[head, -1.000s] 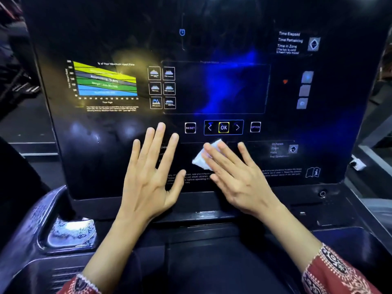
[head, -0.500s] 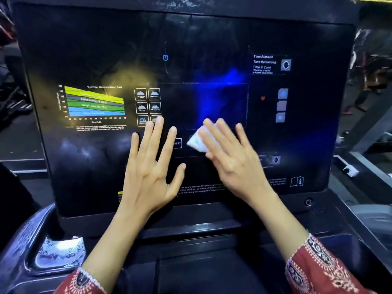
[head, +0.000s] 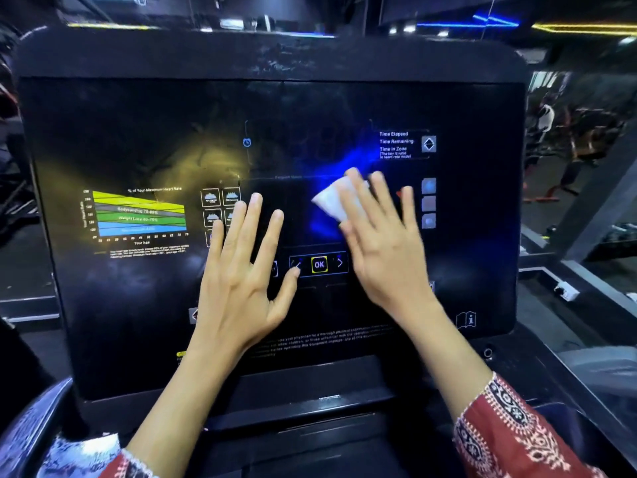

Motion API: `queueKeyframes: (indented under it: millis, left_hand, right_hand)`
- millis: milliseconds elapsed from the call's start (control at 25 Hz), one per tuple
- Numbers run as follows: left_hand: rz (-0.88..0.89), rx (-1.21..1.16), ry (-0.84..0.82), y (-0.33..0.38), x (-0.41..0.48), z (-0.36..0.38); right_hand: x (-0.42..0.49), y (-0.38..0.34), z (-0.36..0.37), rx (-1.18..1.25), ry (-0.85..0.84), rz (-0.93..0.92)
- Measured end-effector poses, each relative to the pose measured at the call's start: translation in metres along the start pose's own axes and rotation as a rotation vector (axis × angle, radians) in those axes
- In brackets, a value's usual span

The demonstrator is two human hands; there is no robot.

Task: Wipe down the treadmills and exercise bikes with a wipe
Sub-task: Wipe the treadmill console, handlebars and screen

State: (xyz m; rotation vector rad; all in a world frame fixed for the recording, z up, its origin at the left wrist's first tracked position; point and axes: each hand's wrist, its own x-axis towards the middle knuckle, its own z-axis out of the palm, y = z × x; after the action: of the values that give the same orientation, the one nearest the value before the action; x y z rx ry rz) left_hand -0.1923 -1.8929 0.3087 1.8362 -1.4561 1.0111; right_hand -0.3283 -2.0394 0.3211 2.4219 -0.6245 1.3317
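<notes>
A black treadmill console (head: pixel 138 132) fills the view, with a coloured heart-rate chart at its left and an OK button low in the middle. My right hand (head: pixel 382 250) lies flat on the panel with straight fingers and presses a white wipe (head: pixel 332 201) against the dark display area above the OK button. Most of the wipe is under the fingers; one corner sticks out to the left. My left hand (head: pixel 241 274) rests flat on the panel beside it, fingers spread, left of the OK button and partly over some program icons.
A glossy cup-holder recess (head: pixel 41 439) sits at the console's lower left. Right of the console, a floor rail with a white socket (head: pixel 565 291) and other gym machines (head: pixel 582 139) stand further back. A dark tray ledge (head: pixel 310 443) runs below the panel.
My right hand has slid the wipe up the panel, from below the OK button to the display area above it. My left hand has also moved up a little, still flat.
</notes>
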Motion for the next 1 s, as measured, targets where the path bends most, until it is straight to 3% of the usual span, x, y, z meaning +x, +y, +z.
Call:
queueKeyframes:
  millis: [120, 240, 320, 360, 560, 600, 720, 800, 880, 1000]
  left_hand:
    - [0.006, 0.008, 0.016, -0.001, 0.016, 0.001]
    - [0.010, 0.008, 0.034, 0.000, 0.031, 0.003]
    - [0.011, 0.006, 0.046, -0.001, 0.039, 0.003]
    - [0.015, 0.009, 0.052, -0.002, 0.043, 0.002]
    - [0.022, 0.023, 0.083, -0.007, 0.070, 0.003]
    - [0.017, 0.023, 0.091, -0.008, 0.075, 0.004]
    - [0.008, 0.027, 0.116, -0.012, 0.088, 0.004]
    - [0.016, 0.033, 0.122, -0.015, 0.093, 0.003]
    - [0.024, 0.046, 0.125, -0.017, 0.097, 0.002]
    - [0.029, 0.056, 0.123, -0.019, 0.105, 0.001]
  right_hand:
    - [0.009, 0.007, -0.002, 0.049, 0.111, 0.325]
    - [0.013, -0.029, 0.008, 0.226, 0.065, 0.107]
    - [0.017, -0.026, 0.008, 0.196, 0.033, -0.064]
    - [0.022, -0.014, 0.005, 0.153, 0.049, -0.061]
    - [0.080, 0.031, 0.000, 0.201, 0.169, 0.422]
    - [0.090, 0.021, 0.003, 0.211, 0.166, 0.380]
    - [0.076, -0.004, 0.009, 0.202, 0.043, -0.048]
    - [0.058, 0.010, -0.001, 0.144, -0.011, -0.222]
    - [0.057, 0.030, -0.005, 0.113, 0.047, -0.111]
    - [0.094, 0.036, -0.002, 0.209, 0.134, 0.304]
